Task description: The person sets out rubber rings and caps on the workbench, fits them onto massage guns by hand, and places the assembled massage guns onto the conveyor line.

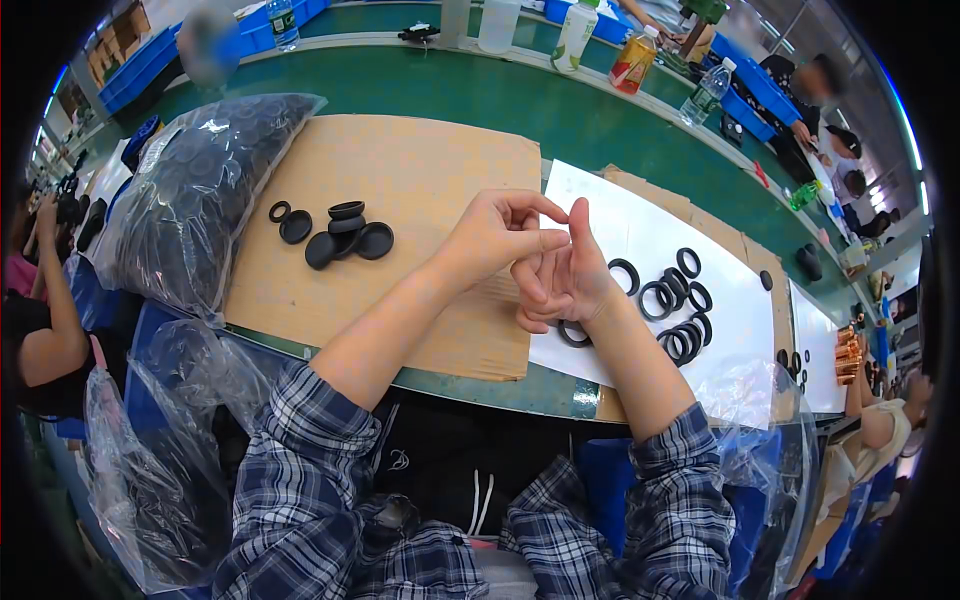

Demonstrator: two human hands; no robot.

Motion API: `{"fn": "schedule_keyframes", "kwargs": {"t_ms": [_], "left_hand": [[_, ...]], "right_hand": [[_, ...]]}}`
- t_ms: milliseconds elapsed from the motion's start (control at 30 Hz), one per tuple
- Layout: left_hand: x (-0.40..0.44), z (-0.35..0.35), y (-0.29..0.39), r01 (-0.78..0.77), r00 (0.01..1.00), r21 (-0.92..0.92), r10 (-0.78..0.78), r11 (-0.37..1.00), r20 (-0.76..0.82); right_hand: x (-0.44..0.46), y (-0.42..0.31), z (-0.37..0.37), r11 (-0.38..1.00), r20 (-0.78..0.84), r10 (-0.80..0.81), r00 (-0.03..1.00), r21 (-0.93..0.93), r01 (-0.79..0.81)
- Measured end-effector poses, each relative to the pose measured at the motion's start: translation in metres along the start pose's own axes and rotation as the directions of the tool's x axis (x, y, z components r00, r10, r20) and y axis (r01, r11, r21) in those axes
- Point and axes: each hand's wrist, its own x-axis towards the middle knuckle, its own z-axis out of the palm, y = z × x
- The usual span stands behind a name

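Checked sleeves (300, 480) come in closest to us, below the near edge of the cardboard sheet (440, 150), with a loose clear plastic bag (150, 490) hanging off to its near left. Above the sheet's right part we see the left hand (495, 232), its thumb and forefinger reaching to the raised thumb of the right hand (570, 285), which is over the sheet's right border with its other fingers curled. We see nothing held, but the fingers overlap, so we cannot tell whether something small is pinched between them.

Just right of the cardboard, on a white sheet (740, 310), lie the black rings (676, 286), some loose and some leaning together; one is partly hidden below the right hand. On the cardboard's left half we find a handful of black discs (375, 241), a few stacked or overlapping, and one small ring (280, 212) beside them.

We judge the work to be underway rather than near its end: the two groups lie apart, and a bulging bag (215, 190) of black parts at the cardboard's left edge suggests plenty left. Which pieces are finished, we cannot say.

Past the cardboard's far edge runs the bare green table (400, 85), then a row of bottles (635, 62), with co-workers (845, 145) beyond to its far right.
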Motion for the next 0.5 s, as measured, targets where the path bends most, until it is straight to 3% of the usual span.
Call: {"fn": "schedule_keyframes", "kwargs": {"t_ms": [67, 300, 500], "left_hand": [[0.0, 0.003, 0.0, -0.004, 1.0, -0.01, 0.004, 1.0, -0.005], [-0.004, 0.013, 0.002, -0.026, 0.998, -0.122, 0.018, 0.992, -0.068], [-0.011, 0.018, 0.011, -0.039, 0.998, -0.217, 0.026, 0.975, -0.063]], "right_hand": [[0.001, 0.001, 0.002, 0.998, -0.005, 0.009, 1.0, 0.066, -0.008], [0.001, 0.004, -0.006, 0.998, 0.134, 0.056, 0.989, 0.031, -0.061], [0.009, 0.013, 0.015, 0.976, 0.295, 0.048, 0.954, 0.189, -0.107]]}}
